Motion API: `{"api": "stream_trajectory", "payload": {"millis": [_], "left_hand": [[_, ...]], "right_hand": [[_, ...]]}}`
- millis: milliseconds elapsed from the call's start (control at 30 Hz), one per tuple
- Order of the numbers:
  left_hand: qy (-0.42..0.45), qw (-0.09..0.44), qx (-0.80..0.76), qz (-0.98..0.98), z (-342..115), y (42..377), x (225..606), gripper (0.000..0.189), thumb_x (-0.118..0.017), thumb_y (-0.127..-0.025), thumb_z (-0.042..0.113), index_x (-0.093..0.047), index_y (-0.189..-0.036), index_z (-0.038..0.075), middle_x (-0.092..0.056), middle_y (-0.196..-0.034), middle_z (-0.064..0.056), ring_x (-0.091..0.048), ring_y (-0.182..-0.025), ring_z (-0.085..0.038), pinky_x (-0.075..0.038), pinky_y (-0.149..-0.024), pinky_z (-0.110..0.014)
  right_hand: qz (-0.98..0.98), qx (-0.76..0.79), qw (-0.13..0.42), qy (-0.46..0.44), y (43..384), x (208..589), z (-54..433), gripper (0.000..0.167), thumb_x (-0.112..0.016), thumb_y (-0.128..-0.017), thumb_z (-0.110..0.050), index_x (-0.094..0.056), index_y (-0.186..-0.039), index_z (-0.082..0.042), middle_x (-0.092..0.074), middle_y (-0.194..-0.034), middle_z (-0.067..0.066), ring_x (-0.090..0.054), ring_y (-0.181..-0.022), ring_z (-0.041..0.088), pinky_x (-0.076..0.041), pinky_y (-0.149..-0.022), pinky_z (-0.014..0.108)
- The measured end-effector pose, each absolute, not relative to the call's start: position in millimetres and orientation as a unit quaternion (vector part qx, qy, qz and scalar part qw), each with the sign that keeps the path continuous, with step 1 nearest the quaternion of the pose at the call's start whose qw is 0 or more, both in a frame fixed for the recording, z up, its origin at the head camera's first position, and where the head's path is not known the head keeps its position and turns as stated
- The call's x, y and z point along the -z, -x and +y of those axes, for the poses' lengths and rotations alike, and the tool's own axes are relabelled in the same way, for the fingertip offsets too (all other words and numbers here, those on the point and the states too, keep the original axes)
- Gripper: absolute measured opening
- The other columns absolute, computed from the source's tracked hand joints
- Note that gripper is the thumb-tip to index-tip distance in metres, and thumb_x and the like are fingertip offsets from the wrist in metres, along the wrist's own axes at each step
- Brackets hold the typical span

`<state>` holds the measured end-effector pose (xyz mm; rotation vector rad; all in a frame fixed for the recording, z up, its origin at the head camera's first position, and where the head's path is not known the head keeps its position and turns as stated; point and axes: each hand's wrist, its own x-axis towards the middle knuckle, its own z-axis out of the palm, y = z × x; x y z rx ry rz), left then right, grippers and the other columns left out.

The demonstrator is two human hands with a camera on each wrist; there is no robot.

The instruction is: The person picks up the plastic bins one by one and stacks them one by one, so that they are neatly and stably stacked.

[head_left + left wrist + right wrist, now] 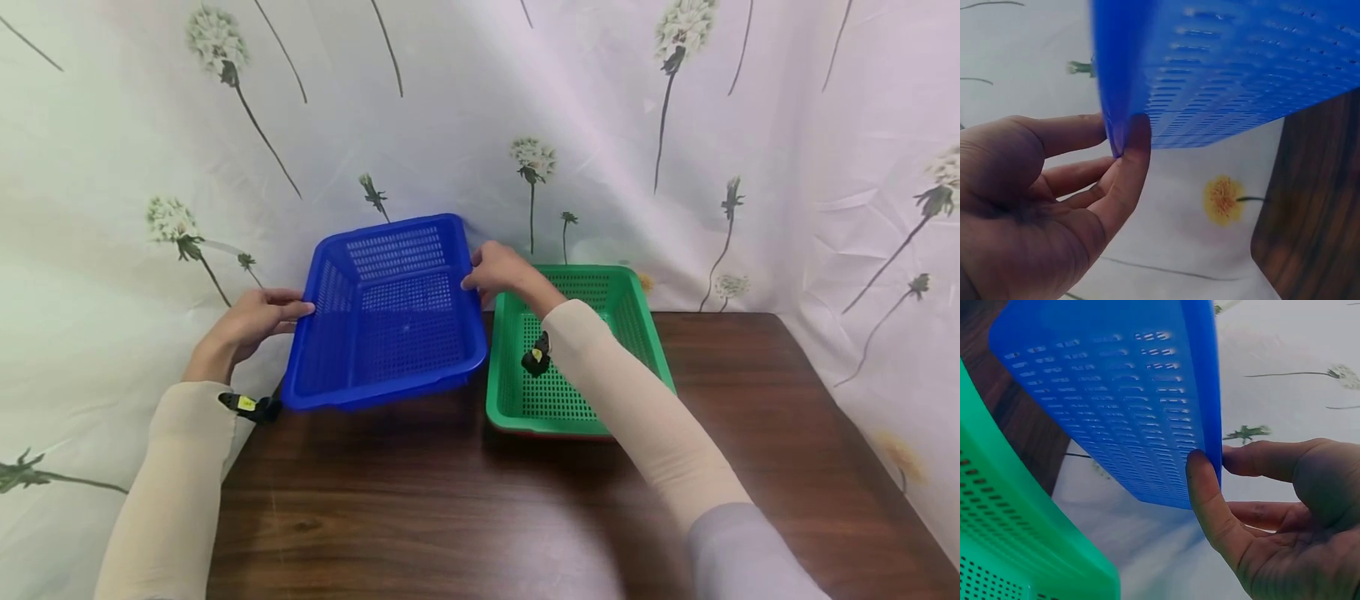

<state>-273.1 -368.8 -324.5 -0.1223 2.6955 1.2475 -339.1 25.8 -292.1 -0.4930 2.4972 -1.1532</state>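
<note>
A blue plastic basket (pixel 405 329) with slotted walls hangs tilted above the left part of the table. My left hand (pixel 258 321) pinches its left rim, thumb on one side and fingers on the other, as the left wrist view also shows at the blue rim (pixel 1110 94). On the opposite rim, my right hand (pixel 498 271) holds on with thumb and fingers. The basket looks empty inside. To its right, a green basket (pixel 513 408) rests on the table, partly covered by my right forearm. A thin red edge (pixel 555 434) shows beneath the green basket's front rim.
The dark wooden table (pixel 360 517) stretches in front of both baskets and to the right. Behind it hangs a pale cloth (pixel 465 108) printed with dandelions, and it continues down both sides. Each wrist wears a small black camera mount (pixel 251 407).
</note>
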Motion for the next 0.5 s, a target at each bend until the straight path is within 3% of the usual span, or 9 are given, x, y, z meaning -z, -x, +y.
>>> {"api": "stream_trajectory", "payload": {"millis": [67, 133, 333, 500], "left_hand": [[0.04, 0.074, -0.428, 0.9, -365, 274, 323, 0.074, -0.06, -0.11, 0.04, -0.037, -0.16, -0.009, -0.05, -0.156, -0.031, -0.065, -0.095, 0.008, -0.06, -0.094, -0.018], [0.039, 0.066, -0.435, 0.897, -361, 274, 321, 0.074, -0.061, -0.109, 0.042, -0.039, -0.159, -0.008, -0.05, -0.155, -0.03, -0.064, -0.092, 0.011, -0.058, -0.088, -0.012], [0.026, 0.056, -0.439, 0.897, -350, 276, 313, 0.079, -0.063, -0.106, 0.048, -0.042, -0.159, -0.006, -0.053, -0.155, -0.029, -0.066, -0.096, 0.008, -0.06, -0.093, -0.017], [0.025, 0.05, -0.462, 0.885, -334, 275, 305, 0.077, -0.065, -0.105, 0.047, -0.045, -0.158, -0.005, -0.053, -0.155, -0.028, -0.067, -0.095, 0.009, -0.058, -0.088, -0.011]], "right_hand": [[0.874, 0.417, 0.179, 0.176, 340, 290, 32, 0.043, -0.067, -0.104, -0.009, -0.056, -0.142, 0.009, -0.074, -0.119, 0.024, -0.079, -0.093, 0.031, -0.066, -0.088, 0.041], [0.868, 0.427, 0.183, 0.175, 340, 288, 38, 0.046, -0.067, -0.105, -0.01, -0.054, -0.145, 0.009, -0.075, -0.119, 0.025, -0.079, -0.096, 0.032, -0.067, -0.086, 0.039], [0.863, 0.441, 0.179, 0.171, 338, 282, 58, 0.054, -0.068, -0.105, -0.012, -0.05, -0.152, 0.006, -0.076, -0.121, 0.023, -0.079, -0.1, 0.031, -0.067, -0.081, 0.034], [0.861, 0.447, 0.178, 0.165, 336, 277, 76, 0.049, -0.069, -0.105, -0.014, -0.056, -0.149, 0.003, -0.077, -0.122, 0.02, -0.078, -0.102, 0.03, -0.066, -0.086, 0.037]]}}
